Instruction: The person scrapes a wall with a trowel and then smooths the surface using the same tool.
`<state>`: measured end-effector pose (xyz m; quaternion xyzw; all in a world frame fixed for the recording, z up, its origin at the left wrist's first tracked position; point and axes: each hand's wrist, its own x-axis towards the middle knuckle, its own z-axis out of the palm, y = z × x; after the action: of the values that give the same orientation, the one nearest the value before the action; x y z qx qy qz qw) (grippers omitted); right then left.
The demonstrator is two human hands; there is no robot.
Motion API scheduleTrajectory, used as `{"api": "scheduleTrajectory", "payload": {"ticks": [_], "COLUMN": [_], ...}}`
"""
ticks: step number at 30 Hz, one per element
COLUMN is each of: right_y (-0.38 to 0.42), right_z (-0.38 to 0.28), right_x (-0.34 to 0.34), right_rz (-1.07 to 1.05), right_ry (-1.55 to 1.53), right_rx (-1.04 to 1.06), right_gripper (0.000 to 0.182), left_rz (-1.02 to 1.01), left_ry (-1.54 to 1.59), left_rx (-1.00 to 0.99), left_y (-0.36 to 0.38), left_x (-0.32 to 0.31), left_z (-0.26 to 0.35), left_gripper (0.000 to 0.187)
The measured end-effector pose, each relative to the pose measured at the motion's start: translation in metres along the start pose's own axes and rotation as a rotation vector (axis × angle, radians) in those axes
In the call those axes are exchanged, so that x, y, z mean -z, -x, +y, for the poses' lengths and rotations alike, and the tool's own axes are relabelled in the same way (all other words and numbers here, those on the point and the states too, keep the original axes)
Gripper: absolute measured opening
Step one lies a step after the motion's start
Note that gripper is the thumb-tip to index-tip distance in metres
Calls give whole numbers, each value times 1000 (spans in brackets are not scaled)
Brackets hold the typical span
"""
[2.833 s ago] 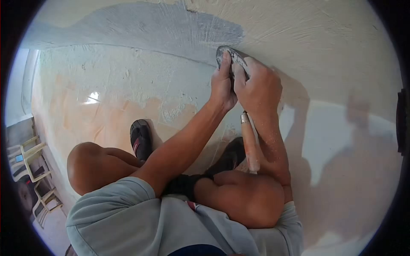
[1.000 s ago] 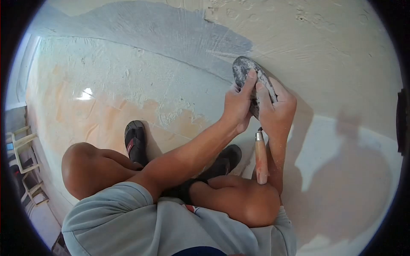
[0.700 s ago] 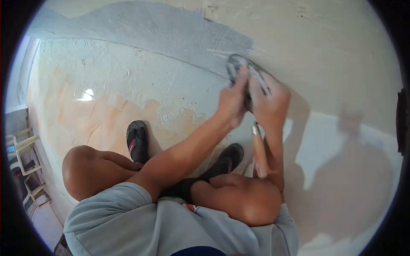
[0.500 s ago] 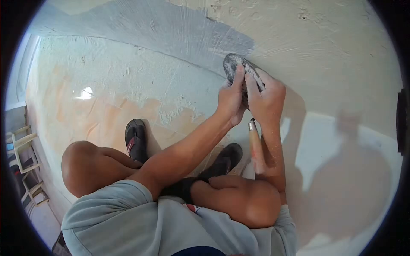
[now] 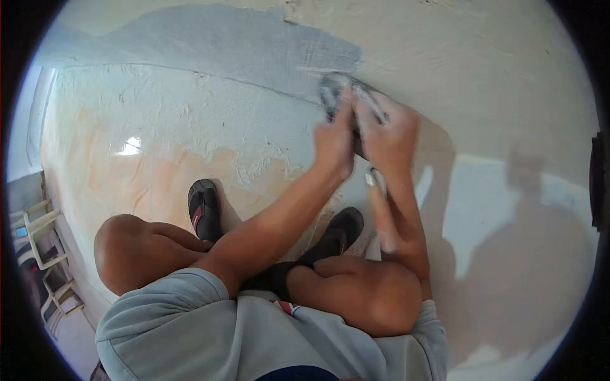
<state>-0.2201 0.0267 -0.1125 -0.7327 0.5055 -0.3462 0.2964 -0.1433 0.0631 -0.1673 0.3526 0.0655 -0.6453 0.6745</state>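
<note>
Both hands are together near the upper middle of the head view, against the plastered surface. My left hand [image 5: 335, 141] has its fingers closed on a dark round tool [image 5: 330, 94] smeared with white. My right hand [image 5: 389, 133] is closed beside it, on the same tool, and its fingers are blurred. Below my right hand, along the forearm, hangs a wooden handle [image 5: 382, 219] with a metal collar; what it joins is hidden by the hands. A grey patch [image 5: 254, 44] covers the plaster just left of and above the tool.
My two shoes [image 5: 204, 209] stand on the pale, orange-stained floor [image 5: 159, 171]. My bent knees are below my forearms. Pale frames like chairs [image 5: 44, 232] are at the far left. A shadow [image 5: 521, 273] falls on the right.
Both hands and the dark tool have moved slightly left. The tool and fingers look more blurred, and the surroundings have shifted a little in view.
</note>
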Motion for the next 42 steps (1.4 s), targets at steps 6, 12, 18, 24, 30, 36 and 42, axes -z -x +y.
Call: {"api": "scheduleTrajectory", "payload": {"ticks": [6, 12, 18, 24, 30, 36, 42], "right_y": [4, 10, 3, 5, 13, 4, 3], "right_z": [-11, -10, 2, -8, -17, -8, -16], "right_x": [17, 18, -7, 10, 28, 7, -8], "right_rz": [38, 48, 8, 65, 38, 25, 15], "right_ry": [-46, -31, 87, 76, -32, 50, 115], "right_rx": [-40, -68, 124, 94, -9, 139, 145], "right_gripper": [17, 16, 18, 15, 16, 16, 20], "left_rz": [-1, -18, -164, -160, -194, -365, -324], "left_ry": [-86, -24, 97, -71, -85, 86, 21], "left_rx": [75, 143, 2, 163, 165, 263, 189], "left_y": [6, 11, -5, 2, 4, -3, 8], "left_x": [-8, -5, 6, 3, -5, 9, -5], "left_z": [-4, -1, 3, 0, -13, 4, 10], "left_gripper": [52, 45, 50, 64, 67, 68, 78]}}
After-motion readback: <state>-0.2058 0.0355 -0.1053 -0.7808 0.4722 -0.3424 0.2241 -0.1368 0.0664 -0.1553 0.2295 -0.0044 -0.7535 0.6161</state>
